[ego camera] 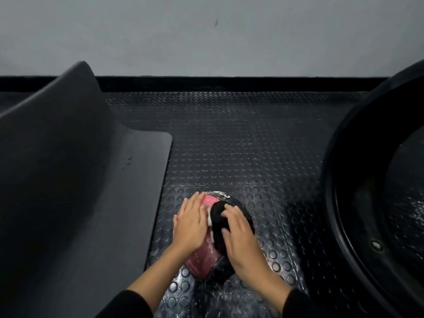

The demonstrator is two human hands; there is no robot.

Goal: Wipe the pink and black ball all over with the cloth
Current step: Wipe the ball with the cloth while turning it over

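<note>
The pink and black ball [202, 258] sits on the studded black floor mat low in the middle of the head view. My left hand [189, 223] lies flat on its pink left side with straight fingers. A bunched black cloth [219, 222] with a white edge lies on top of the ball. My right hand [241, 235] presses on the cloth, its fingers curled round it. Most of the ball's top is hidden by both hands and the cloth.
A dark foam mat [110, 203] lies at the left, its far end curled up [68, 106]. A large black round rim [344, 180] fills the right edge. The studded rubber floor [241, 145] runs back to a grey wall [206, 35].
</note>
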